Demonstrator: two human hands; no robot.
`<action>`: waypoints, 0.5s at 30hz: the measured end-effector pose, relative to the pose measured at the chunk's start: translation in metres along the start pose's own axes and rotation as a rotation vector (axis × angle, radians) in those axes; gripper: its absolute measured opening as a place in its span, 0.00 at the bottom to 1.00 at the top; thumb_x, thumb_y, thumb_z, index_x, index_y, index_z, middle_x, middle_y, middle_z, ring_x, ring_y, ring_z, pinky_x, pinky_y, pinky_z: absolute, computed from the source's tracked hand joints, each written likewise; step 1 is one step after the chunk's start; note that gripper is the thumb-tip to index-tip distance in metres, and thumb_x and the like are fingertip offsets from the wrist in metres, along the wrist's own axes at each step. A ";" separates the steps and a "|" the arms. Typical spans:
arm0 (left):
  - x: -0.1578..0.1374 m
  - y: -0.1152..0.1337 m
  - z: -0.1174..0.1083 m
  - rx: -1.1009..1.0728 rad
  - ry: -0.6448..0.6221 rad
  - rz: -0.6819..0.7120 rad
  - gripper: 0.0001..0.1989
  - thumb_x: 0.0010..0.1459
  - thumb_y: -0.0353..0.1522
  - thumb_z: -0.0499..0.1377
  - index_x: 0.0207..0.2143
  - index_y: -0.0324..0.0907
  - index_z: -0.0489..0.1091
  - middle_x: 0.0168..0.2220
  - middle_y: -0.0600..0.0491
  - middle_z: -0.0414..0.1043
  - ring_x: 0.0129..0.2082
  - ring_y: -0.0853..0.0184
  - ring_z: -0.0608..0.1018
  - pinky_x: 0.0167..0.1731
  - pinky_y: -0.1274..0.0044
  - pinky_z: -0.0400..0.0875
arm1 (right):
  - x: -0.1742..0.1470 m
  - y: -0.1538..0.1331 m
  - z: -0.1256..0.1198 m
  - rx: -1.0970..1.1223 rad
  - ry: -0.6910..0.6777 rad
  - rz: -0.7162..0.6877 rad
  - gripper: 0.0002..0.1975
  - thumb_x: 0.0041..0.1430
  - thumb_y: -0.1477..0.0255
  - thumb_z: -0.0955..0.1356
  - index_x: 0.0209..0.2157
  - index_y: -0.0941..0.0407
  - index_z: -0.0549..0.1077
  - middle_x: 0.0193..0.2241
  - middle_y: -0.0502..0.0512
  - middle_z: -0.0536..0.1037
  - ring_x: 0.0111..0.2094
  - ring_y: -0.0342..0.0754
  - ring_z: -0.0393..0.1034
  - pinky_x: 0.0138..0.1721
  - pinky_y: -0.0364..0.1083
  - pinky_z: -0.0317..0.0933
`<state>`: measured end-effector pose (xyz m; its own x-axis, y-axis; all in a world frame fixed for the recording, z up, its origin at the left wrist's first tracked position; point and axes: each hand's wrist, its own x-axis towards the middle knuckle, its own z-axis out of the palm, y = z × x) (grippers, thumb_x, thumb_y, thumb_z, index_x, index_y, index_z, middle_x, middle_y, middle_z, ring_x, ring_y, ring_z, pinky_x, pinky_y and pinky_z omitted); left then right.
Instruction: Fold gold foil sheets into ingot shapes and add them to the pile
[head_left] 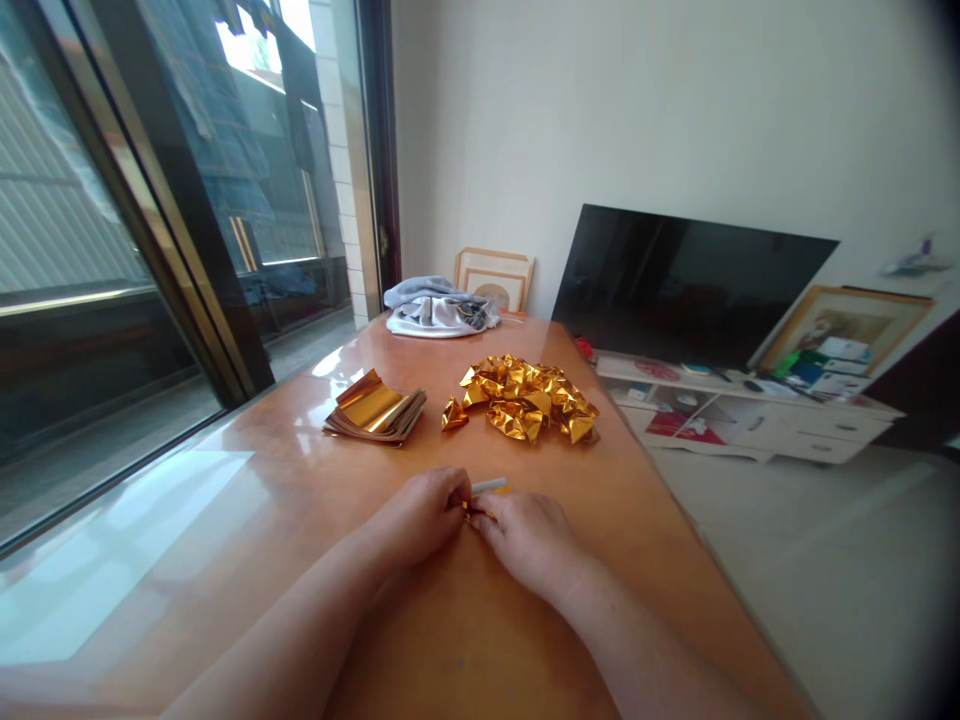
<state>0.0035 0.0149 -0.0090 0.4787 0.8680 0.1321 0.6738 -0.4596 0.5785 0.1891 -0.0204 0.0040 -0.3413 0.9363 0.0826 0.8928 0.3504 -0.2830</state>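
Observation:
Near the middle of the table, my left hand (429, 512) and my right hand (531, 535) meet, fingertips pinched together. Between them is a small piece of gold foil paper (468, 512), mostly hidden by the fingers. Just behind the fingertips shows a pale stick-like thing (489, 486) with a bit of orange-yellow at its right end; whether it lies on the table or is held, I cannot tell. Beyond my left hand is a stack of gold foil paper sheets (373, 408), its top sheet curling up. A heap of folded gold foil pieces (529, 395) lies beyond my right hand, with one separate folded piece (453, 413) at its left.
The glossy brown table (300, 570) carries bundled grey and white cloth (439, 306) at its far end. A picture frame (495, 275) leans on the wall there. To the right stand a large television (675, 285) and a low white cabinet (757, 415). Sliding glass doors (180, 230) run along the left.

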 end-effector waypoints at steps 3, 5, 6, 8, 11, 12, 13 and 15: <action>0.002 -0.003 0.001 0.016 0.000 -0.010 0.06 0.50 0.26 0.55 0.31 0.43 0.69 0.31 0.54 0.73 0.31 0.67 0.71 0.29 0.78 0.59 | -0.001 0.001 -0.003 0.020 -0.013 -0.004 0.13 0.67 0.63 0.64 0.48 0.40 0.79 0.38 0.50 0.84 0.37 0.52 0.77 0.34 0.45 0.59; 0.003 -0.004 0.002 0.026 -0.006 -0.020 0.06 0.50 0.27 0.56 0.32 0.43 0.69 0.31 0.55 0.73 0.31 0.67 0.72 0.28 0.78 0.59 | -0.002 0.003 -0.004 0.051 -0.018 -0.013 0.14 0.66 0.64 0.65 0.49 0.39 0.78 0.38 0.49 0.84 0.37 0.52 0.77 0.35 0.45 0.60; 0.003 -0.004 0.002 0.032 -0.008 -0.027 0.06 0.51 0.27 0.56 0.32 0.43 0.69 0.31 0.55 0.73 0.30 0.67 0.72 0.28 0.78 0.59 | -0.003 0.005 -0.005 0.071 -0.019 -0.018 0.14 0.66 0.64 0.65 0.49 0.39 0.78 0.39 0.49 0.84 0.38 0.51 0.77 0.35 0.45 0.60; 0.004 -0.005 0.003 0.044 -0.011 -0.041 0.05 0.50 0.27 0.56 0.32 0.43 0.70 0.31 0.55 0.73 0.30 0.67 0.72 0.28 0.78 0.58 | -0.003 0.008 -0.006 0.121 -0.024 -0.032 0.14 0.66 0.65 0.65 0.49 0.39 0.79 0.39 0.48 0.84 0.38 0.51 0.77 0.36 0.44 0.61; 0.005 -0.005 0.005 0.061 -0.013 -0.049 0.05 0.50 0.27 0.56 0.31 0.43 0.70 0.31 0.55 0.73 0.30 0.68 0.72 0.27 0.78 0.58 | -0.003 0.012 -0.007 0.179 -0.048 -0.053 0.13 0.65 0.67 0.66 0.45 0.41 0.80 0.37 0.47 0.83 0.38 0.49 0.76 0.37 0.43 0.61; 0.006 -0.005 0.006 0.068 -0.012 -0.048 0.05 0.50 0.27 0.56 0.31 0.43 0.70 0.31 0.55 0.73 0.29 0.68 0.72 0.27 0.78 0.58 | -0.003 0.014 -0.007 0.186 -0.053 -0.057 0.12 0.64 0.67 0.66 0.44 0.41 0.80 0.37 0.47 0.83 0.38 0.49 0.76 0.37 0.43 0.61; 0.006 -0.004 0.006 0.076 -0.010 -0.047 0.05 0.50 0.28 0.56 0.31 0.43 0.70 0.30 0.55 0.73 0.29 0.68 0.71 0.27 0.78 0.57 | -0.003 0.015 -0.007 0.190 -0.061 -0.060 0.12 0.64 0.67 0.66 0.43 0.42 0.80 0.37 0.47 0.83 0.38 0.49 0.76 0.38 0.43 0.61; 0.006 -0.002 0.006 0.092 -0.007 -0.045 0.03 0.51 0.29 0.57 0.30 0.43 0.69 0.30 0.55 0.73 0.29 0.67 0.71 0.27 0.78 0.57 | -0.002 0.018 -0.007 0.198 -0.085 -0.069 0.12 0.64 0.67 0.65 0.44 0.42 0.80 0.38 0.47 0.83 0.39 0.49 0.76 0.38 0.43 0.61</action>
<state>0.0086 0.0202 -0.0146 0.4508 0.8868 0.1020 0.7434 -0.4362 0.5070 0.2078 -0.0155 0.0053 -0.4306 0.9020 0.0294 0.7942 0.3942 -0.4625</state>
